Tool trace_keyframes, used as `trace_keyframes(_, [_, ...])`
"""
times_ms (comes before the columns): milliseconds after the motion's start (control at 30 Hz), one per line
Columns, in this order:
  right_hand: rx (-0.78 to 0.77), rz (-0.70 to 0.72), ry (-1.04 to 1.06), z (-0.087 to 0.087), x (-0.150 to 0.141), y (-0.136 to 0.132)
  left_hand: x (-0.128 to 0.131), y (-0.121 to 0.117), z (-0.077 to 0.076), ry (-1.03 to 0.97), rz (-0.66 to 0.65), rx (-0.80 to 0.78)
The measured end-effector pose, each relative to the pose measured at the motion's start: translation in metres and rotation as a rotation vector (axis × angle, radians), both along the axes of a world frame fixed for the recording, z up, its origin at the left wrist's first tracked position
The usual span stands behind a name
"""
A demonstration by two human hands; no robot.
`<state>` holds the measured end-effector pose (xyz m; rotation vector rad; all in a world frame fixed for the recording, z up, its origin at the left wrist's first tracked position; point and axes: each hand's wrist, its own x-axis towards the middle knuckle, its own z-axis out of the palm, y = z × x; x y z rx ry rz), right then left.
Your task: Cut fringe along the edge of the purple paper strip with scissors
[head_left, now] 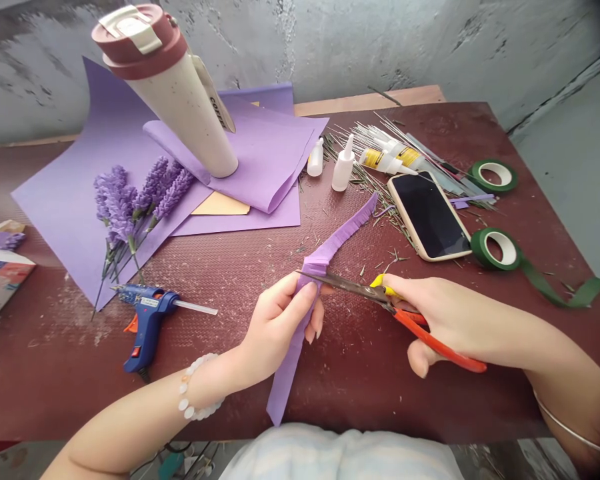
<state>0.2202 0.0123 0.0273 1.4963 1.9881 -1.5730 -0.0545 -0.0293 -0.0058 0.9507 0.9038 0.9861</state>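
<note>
My left hand [283, 317] pinches a long purple paper strip [286, 380] between thumb and fingers. The strip's far part is cut into a fringe and angles up to the right; its near part is plain and hangs toward the table's front edge. In my right hand [447, 317] are scissors [440, 343] with orange-red and yellow handles. Their dark blades lie across the strip just beyond my left thumb. Whether the blades are parted there is hard to see.
Left of my hands lies a blue glue gun [150, 320], with purple paper flowers [123, 200] behind it. A tumbler [180, 100] stands on purple paper sheets [55, 180]. To the right are a phone [433, 213], small bottles [343, 167], wires [367, 133] and green tape rolls [495, 249].
</note>
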Motion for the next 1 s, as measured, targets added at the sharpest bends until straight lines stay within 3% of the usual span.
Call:
trace_keyframes(700, [0.051,-0.026,0.008,0.0,-0.009,0.002,0.001,0.002,0.0,0.109,0.022,0.072])
trace_keyframes(900, [-0.165,-0.029,0.114,-0.001,0.005,0.007,-0.004,0.001,-0.002,0.031,-0.053,-0.03])
trace_keyframes(1000, [-0.157,-0.001,0.132,-0.004,0.01,0.007,-0.003,0.0,-0.002,0.03,-0.102,-0.062])
